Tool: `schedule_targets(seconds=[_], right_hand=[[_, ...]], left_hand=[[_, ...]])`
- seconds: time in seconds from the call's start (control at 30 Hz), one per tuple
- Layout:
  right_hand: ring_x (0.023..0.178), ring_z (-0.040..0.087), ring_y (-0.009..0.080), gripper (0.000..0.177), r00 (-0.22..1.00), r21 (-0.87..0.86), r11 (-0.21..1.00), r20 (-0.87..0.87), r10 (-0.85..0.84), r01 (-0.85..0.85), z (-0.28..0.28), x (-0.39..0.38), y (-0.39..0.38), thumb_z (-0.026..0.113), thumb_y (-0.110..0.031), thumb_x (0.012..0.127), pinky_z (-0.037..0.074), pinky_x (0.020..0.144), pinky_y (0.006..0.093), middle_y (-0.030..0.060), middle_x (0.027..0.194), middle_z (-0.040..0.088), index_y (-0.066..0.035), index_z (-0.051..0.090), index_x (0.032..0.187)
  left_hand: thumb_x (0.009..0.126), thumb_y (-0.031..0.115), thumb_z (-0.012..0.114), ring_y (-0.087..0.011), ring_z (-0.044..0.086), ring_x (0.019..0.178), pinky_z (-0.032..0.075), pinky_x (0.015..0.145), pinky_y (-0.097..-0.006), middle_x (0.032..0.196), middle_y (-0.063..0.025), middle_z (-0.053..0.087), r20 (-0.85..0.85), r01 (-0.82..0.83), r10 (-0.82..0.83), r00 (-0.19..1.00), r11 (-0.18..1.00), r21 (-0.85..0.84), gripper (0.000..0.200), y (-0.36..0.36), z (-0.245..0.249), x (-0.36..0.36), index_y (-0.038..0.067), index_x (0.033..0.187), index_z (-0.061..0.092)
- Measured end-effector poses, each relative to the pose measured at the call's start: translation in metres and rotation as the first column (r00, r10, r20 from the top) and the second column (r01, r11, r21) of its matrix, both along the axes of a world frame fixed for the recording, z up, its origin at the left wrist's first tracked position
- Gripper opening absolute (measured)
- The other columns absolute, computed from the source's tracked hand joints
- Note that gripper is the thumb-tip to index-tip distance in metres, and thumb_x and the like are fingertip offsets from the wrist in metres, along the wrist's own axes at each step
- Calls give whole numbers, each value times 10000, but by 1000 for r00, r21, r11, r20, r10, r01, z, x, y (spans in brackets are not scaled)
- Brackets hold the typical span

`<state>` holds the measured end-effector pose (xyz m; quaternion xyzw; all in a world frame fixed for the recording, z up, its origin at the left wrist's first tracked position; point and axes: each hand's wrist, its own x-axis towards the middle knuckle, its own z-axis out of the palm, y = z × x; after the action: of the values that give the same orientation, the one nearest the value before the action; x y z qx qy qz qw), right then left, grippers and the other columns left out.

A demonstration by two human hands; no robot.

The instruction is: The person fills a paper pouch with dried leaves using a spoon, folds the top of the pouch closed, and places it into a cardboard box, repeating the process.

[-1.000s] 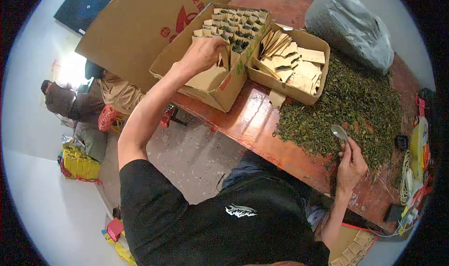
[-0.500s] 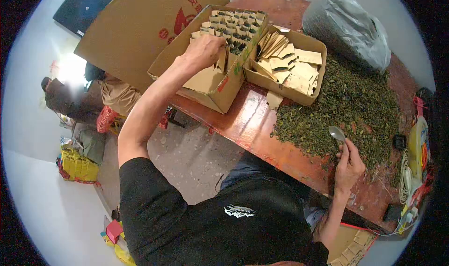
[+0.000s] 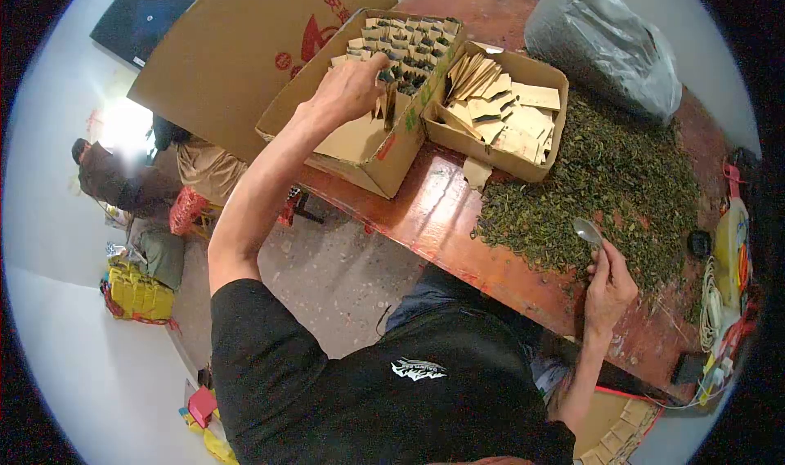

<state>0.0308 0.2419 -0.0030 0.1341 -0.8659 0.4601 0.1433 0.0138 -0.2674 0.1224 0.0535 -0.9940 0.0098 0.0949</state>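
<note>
Two cardboard boxes stood side by side on the red worktop point(image 3: 441, 211). The larger box point(image 3: 368, 166) held rows of upright filled packets point(image 3: 413, 44), too many to count. The smaller box point(image 3: 491, 156) held a loose heap of flat empty packets point(image 3: 507, 109). The left hand point(image 3: 352, 89) reached into the larger box with its fingers curled shut on one paper packet point(image 3: 389, 107), at the near edge of the rows. The right hand point(image 3: 609, 289) was closed around the handle of one spoon point(image 3: 587, 230), whose bowl (apparently empty) pointed up at the near edge of one wide pile of tea leaves point(image 3: 621, 179). One stray packet point(image 3: 477, 173) lay on the worktop just in front of the smaller box. One grey plastic bag point(image 3: 605, 48) sat behind the pile. One other person point(image 3: 102, 175) sat well apart on the floor.
</note>
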Motion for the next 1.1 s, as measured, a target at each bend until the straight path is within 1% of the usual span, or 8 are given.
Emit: schedule_targets(seconds=[0.33, 0.43, 0.6, 0.63, 0.7, 0.77, 1.0, 1.1], right_hand=[[716, 729, 130, 213, 999, -23, 1000, -47, 4, -5, 3, 2, -2, 627, -1, 1004, 577, 651, 272, 104, 912, 792, 0, 740, 1184], [709, 732, 131, 212, 998, -8, 1000, -59, -16, 15, 2, 2, -3, 633, 0, 999, 578, 649, 273, 106, 905, 792, 2, 741, 1182], [700, 726, 117, 219, 999, -33, 999, -44, -3, 1, 3, 2, -5, 638, 8, 991, 568, 631, 264, 94, 898, 788, -14, 747, 1179], [710, 734, 134, 220, 999, -26, 1000, -38, -2, 1, 4, 2, -5, 639, 6, 987, 578, 637, 273, 110, 923, 788, -10, 746, 1178], [732, 751, 169, 222, 1000, -14, 1000, -25, -2, 2, 6, 2, -4, 641, 2, 979, 596, 649, 290, 141, 972, 787, -2, 744, 1175], [726, 745, 164, 215, 1000, -13, 1000, -18, -3, 2, 11, 3, -5, 636, 7, 982, 593, 650, 283, 133, 951, 786, -5, 747, 1166], [715, 737, 161, 225, 997, -4, 1000, -80, 7, -7, 2, 1, 3, 632, 24, 973, 580, 637, 290, 130, 933, 782, 1, 745, 1166], [700, 749, 205, 222, 997, -42, 999, -71, 3, -6, 2, 0, 4, 658, 35, 935, 577, 609, 321, 149, 929, 774, -9, 747, 1134]], left_hand=[[882, 117, 643, -460, 692, 966, 539, 843, -543, 949, -267, 723, -54, 21, -20, 998, 1000, 22, 376, 24, 28, 3, 67, 1254, 616], [880, 116, 639, -433, 703, 956, 547, 839, -529, 977, -226, 739, -152, 91, -92, 984, 996, -12, 341, 56, 45, -9, 66, 1218, 643], [877, 129, 631, -437, 712, 938, 563, 806, -535, 982, -231, 740, -48, 265, -271, 961, 957, -116, 353, 108, 52, -62, 72, 1225, 644], [878, 188, 671, -449, 714, 914, 564, 781, -543, 946, -237, 740, 5, 272, -274, 962, 951, -145, 398, 119, 50, -77, 74, 1257, 630], [842, 46, 608, -422, 728, 952, 589, 825, -523, 982, -234, 749, 51, 362, -358, 932, 927, -102, 311, 141, 35, -101, 21, 1145, 672], [816, 55, 655, -401, 737, 967, 601, 830, -504, 1009, -223, 752, 309, 299, -277, 910, 954, -28, 305, 168, 32, -120, -12, 1114, 670], [832, 161, 694, -390, 714, 1062, 589, 899, -500, 1103, -223, 740, 53, 372, -370, 927, 928, -19, 374, 173, -60, -185, -5, 1165, 652], [882, 206, 643, -411, 691, 1102, 575, 931, -512, 1154, -239, 724, 141, 365, -362, 921, 931, 5, 386, 176, -69, -196, -4, 1206, 639]])
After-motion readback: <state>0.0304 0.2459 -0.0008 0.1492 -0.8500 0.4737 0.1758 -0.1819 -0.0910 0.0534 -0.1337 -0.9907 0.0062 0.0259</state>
